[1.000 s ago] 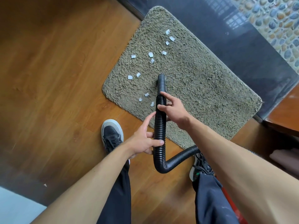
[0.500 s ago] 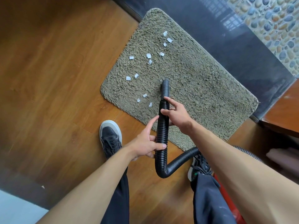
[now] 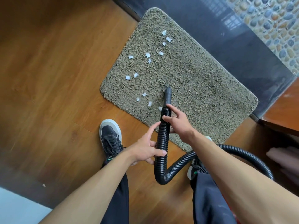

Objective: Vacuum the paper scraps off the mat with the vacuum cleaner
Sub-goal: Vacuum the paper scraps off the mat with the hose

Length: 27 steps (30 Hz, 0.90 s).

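Nozzle: the black tip (image 3: 167,95) is down on the mat (image 3: 202,88) at mid-frame, pointing toward the top of the frame.
Hose: the ribbed hose (image 3: 163,139) runs near-vertically up the frame from a bend at lower centre.
Right hand: the right hand (image 3: 178,122) grips the hose just below the nozzle.
Left hand: the left hand (image 3: 145,151) is clamped lower down, thumb across the ribs.
Paper scraps: the paper scraps (image 3: 144,94) all lie left and upper left of the tip, the closest cluster just beside it.
Next call: I'd say a leftward swing, steered by the nearer right hand.

Bare forearms (image 3: 90,188), dark trousers (image 3: 208,199), and black lace-up sneakers (image 3: 111,138) with pale grey-white soles.
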Available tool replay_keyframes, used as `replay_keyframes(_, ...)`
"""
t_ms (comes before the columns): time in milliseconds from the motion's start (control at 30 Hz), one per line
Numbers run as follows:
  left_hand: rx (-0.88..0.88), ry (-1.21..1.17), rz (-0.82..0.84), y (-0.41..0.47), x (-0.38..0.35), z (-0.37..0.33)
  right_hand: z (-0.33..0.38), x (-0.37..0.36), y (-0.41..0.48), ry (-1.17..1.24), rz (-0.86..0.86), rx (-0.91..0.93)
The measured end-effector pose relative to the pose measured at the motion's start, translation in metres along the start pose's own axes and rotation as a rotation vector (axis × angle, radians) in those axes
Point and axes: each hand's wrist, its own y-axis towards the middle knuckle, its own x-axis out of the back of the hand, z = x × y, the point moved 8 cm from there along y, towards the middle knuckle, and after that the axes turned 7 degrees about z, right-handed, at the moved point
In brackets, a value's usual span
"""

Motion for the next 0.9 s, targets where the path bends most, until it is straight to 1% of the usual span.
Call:
replay_keyframes(200, 0.034, 0.016, 0.054, -0.003, -0.014, 0.016, -0.029, 0.007, -0.014, 0.062, -0.018, -0.047)
replay_keyframes(500, 0.048, -0.021, 0.045, -0.023, -0.013, 0.048, -0.057, -0.019, -0.024, 0.071, 0.015, -0.093)
replay_keyframes(733, 0.042, -0.047, 0.014, -0.031, -0.007, 0.061, -0.058, -0.035, -0.024, 0.049, 0.048, -0.105)
replay_keyframes(900, 0.05, -0.022, 0.019, -0.033, -0.007, 0.059, -0.059, -0.033, -0.029, 0.064, 0.011, -0.082)
